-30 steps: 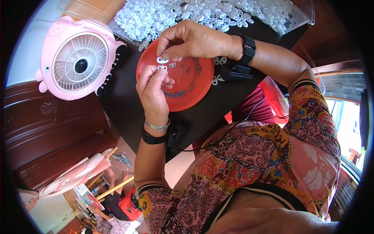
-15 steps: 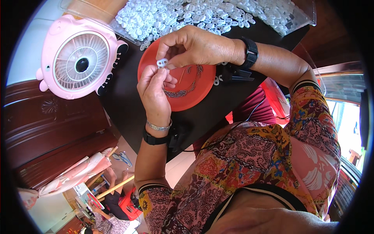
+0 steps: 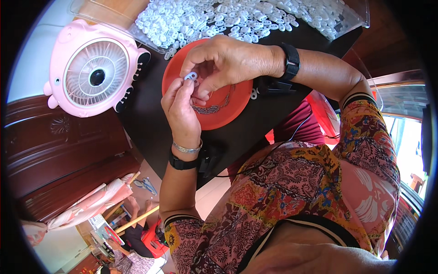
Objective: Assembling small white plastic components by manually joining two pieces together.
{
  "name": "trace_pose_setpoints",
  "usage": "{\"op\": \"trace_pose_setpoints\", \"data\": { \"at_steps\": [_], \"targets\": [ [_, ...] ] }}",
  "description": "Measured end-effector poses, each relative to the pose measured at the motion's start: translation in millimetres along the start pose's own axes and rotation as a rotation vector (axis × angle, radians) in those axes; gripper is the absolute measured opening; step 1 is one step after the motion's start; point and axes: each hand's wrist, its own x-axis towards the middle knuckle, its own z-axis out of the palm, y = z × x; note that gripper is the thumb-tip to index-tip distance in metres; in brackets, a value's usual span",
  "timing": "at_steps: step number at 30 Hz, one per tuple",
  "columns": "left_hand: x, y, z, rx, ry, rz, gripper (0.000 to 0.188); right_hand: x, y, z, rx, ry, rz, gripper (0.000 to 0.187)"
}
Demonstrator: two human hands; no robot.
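Observation:
My left hand (image 3: 183, 109) pinches a small white oval plastic piece (image 3: 191, 76) with two holes between thumb and finger. Curled over it from the far side is my right hand (image 3: 235, 57), its index fingertip beside the piece and its thumb lower, near my left fingers. Whatever small thing those right fingers grip is hidden. Beneath both hands lies a round orange plate (image 3: 239, 107). Small grey metal parts (image 3: 211, 109) form a curved band on it.
A heap of similar white pieces (image 3: 173, 23) covers the far side of the dark table (image 3: 146, 132), beside a clear plastic tray (image 3: 349, 26). At left stands a pink animal-shaped fan (image 3: 59, 55). Another person (image 3: 132, 262) sits at the lower left.
The white piece has turned and tilted in my left fingers. My right thumb has moved down and away from it, while the index finger stays beside it.

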Motion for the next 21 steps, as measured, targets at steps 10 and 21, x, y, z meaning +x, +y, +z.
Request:
{"op": "trace_pose_setpoints", "data": {
  "at_steps": [10,21],
  "targets": [
    [-5,-1,5,-0.049,0.002,0.058,0.026,-3,7,2,-0.477,0.075,-0.247,0.03],
    [-3,-5,3,-0.091,-0.053,0.09,0.025,-4,5,3,-0.477,0.087,-0.276,0.029]
  ]
}}
